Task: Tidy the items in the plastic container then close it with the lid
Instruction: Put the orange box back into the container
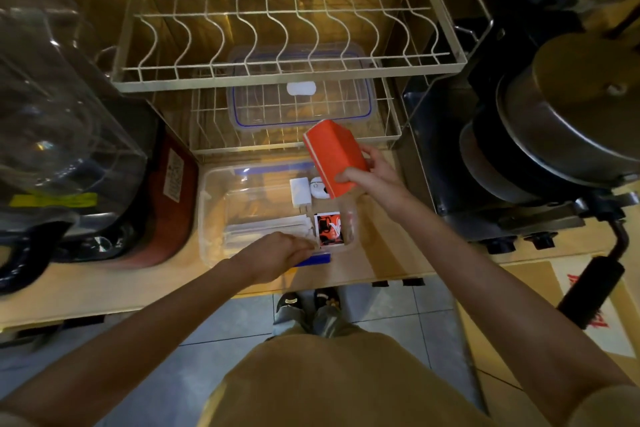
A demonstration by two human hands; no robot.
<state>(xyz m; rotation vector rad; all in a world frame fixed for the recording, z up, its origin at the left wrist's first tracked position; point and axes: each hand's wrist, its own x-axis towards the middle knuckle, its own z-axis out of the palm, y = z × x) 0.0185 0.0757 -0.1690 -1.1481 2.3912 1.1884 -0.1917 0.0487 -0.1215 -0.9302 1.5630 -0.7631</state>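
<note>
A clear plastic container (212,204) sits on the wooden counter before me. Inside lie a white charger plug (300,191), a small white earbud case (318,188), a small card with a red and black picture (329,229) and white paper packets (263,225). My right hand (375,173) holds an orange box (332,158) tilted above the container's far right corner. My left hand (287,250) reaches into the near side, fingers touching the packets beside the card. The clear lid with a blue seal (301,104) rests on the lower wire rack behind.
A two-tier wire dish rack (277,69) stands right behind the container. A red appliance (166,204) and a large clear bottle (52,114) crowd the left. Stacked metal pots (561,125) and a long black handle (595,284) fill the right.
</note>
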